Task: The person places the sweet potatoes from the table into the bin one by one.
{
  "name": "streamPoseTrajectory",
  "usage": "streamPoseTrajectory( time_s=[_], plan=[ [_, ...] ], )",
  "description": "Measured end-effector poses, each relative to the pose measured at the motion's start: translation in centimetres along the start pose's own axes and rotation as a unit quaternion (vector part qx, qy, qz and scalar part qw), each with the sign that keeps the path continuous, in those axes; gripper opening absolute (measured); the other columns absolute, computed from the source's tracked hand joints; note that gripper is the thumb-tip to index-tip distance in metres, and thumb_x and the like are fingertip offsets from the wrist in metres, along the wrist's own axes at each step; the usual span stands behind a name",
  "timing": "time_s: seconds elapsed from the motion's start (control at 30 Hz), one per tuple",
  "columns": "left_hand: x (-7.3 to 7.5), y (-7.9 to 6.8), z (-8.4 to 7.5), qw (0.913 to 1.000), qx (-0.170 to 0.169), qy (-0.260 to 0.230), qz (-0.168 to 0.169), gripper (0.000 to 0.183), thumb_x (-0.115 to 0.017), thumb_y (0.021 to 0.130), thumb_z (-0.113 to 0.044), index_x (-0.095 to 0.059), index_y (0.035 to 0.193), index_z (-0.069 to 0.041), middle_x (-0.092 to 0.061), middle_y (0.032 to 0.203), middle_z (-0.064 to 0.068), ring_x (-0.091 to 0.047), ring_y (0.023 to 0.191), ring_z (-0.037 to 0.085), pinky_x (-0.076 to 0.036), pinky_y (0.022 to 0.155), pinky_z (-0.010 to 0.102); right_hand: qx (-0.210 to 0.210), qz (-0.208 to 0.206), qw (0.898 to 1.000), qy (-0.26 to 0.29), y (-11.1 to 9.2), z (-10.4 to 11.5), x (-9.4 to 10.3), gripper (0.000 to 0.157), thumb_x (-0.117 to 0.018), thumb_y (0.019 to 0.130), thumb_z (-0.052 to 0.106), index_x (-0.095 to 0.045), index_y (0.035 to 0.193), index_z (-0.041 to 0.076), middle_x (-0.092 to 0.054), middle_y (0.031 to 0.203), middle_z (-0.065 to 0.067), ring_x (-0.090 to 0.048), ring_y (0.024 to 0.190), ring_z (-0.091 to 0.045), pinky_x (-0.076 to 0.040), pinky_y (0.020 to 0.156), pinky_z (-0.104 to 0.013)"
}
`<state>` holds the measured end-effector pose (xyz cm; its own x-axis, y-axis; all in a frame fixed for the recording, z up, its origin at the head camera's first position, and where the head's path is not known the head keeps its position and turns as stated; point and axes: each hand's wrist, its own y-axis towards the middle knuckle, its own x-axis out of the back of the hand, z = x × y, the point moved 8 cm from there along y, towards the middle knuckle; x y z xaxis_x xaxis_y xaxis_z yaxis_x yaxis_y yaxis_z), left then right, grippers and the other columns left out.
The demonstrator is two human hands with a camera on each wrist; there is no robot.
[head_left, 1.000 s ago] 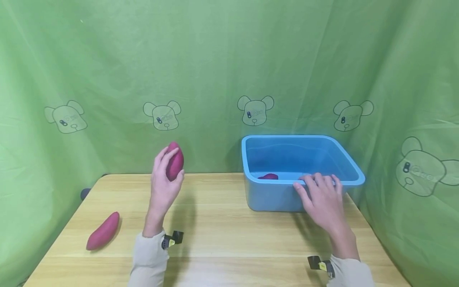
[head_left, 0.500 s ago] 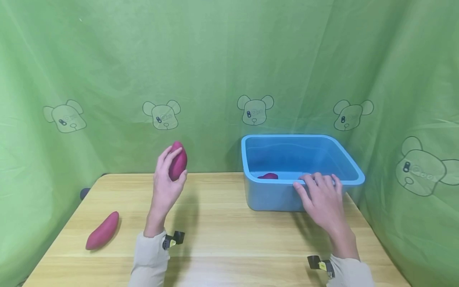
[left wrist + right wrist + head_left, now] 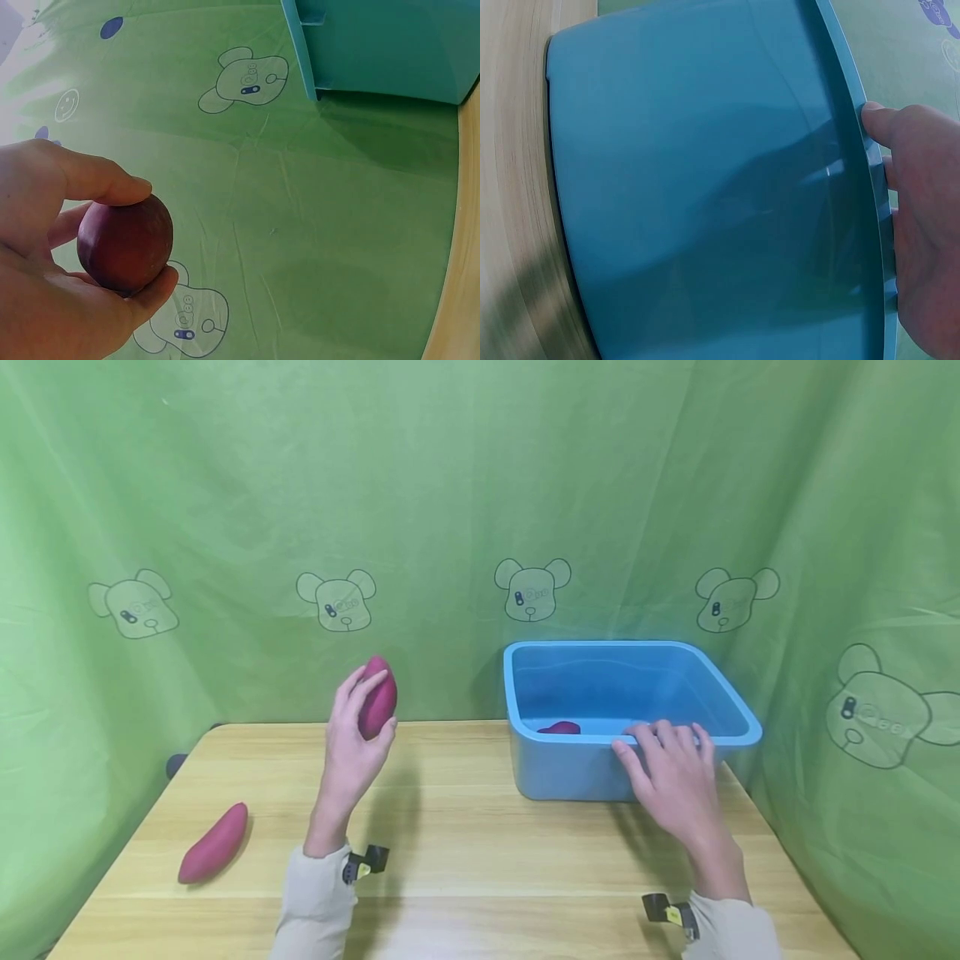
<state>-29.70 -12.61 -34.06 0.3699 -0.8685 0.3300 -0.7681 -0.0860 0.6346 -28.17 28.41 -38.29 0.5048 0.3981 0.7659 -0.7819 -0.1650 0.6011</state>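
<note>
My left hand (image 3: 351, 752) holds a reddish-purple sweet potato (image 3: 381, 708) up above the far edge of the table, its long axis nearly upright. In the left wrist view the rounded end of that sweet potato (image 3: 124, 244) shows between thumb and fingers. My right hand (image 3: 675, 785) grips the front rim of a blue plastic tub (image 3: 566, 772), fingers over the rim and thumb at its outer side. Inside the tub part of another sweet potato (image 3: 562, 727) shows, the rest hidden by the front wall. A third sweet potato (image 3: 215, 843) lies on the left of the table.
The wooden table (image 3: 480, 860) carries the tub at its back right. A green curtain (image 3: 427, 510) printed with bear heads hangs behind and along both sides. Small black devices sit at both wrists, such as the left wrist device (image 3: 366, 862).
My left hand has drifted slightly to the right with the sweet potato in its grip. My right hand stays on the tub's rim, and the tub has not moved.
</note>
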Motion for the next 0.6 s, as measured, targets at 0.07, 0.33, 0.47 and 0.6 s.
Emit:
streamPoseTrajectory(
  time_s=[0.07,0.33,0.47,0.6],
  plan=[
    [-0.07,0.0,-0.05,1.0,-0.002,-0.001,0.001,0.066,-0.073,0.083,0.009,-0.059,0.144,-0.015,-0.039,0.158,0.016,-0.047,0.134,0.043,-0.048,0.101,0.065,0.0,0.0,1.0,-0.001,0.0,-0.01,-0.03,0.033,-0.055,0.105,0.039,-0.065,0.116,0.01,-0.061,0.114,-0.018,-0.048,0.114,-0.045,-0.013,0.114,-0.073],
    [-0.2,-0.07,-0.21,1.0,-0.008,0.002,0.002,0.067,-0.073,0.083,0.009,-0.059,0.144,-0.015,-0.039,0.157,0.015,-0.048,0.133,0.043,-0.048,0.101,0.065,0.002,-0.003,1.0,0.0,0.02,0.01,-0.03,0.032,-0.055,0.105,0.038,-0.065,0.114,0.01,-0.061,0.113,-0.018,-0.048,0.114,-0.045,-0.012,0.114,-0.073],
    [-0.35,-0.08,-0.34,1.0,-0.005,0.001,0.006,0.067,-0.073,0.083,0.009,-0.059,0.144,-0.015,-0.039,0.158,0.014,-0.047,0.134,0.043,-0.048,0.102,0.064,0.0,-0.001,1.0,0.0,0.05,-0.1,-0.14,0.032,-0.055,0.105,0.039,-0.065,0.114,0.01,-0.061,0.113,-0.018,-0.048,0.114,-0.046,-0.012,0.114,-0.073],
    [-0.54,-0.12,-0.47,0.9999,-0.003,-0.001,0.011,0.067,-0.073,0.084,0.008,-0.059,0.144,-0.016,-0.038,0.159,0.014,-0.047,0.134,0.043,-0.048,0.102,0.063,0.0,-0.001,1.0,-0.001,0.05,-0.15,-0.19,0.032,-0.055,0.105,0.039,-0.065,0.115,0.01,-0.061,0.113,-0.019,-0.048,0.114,-0.046,-0.011,0.114,-0.073]
  ],
)
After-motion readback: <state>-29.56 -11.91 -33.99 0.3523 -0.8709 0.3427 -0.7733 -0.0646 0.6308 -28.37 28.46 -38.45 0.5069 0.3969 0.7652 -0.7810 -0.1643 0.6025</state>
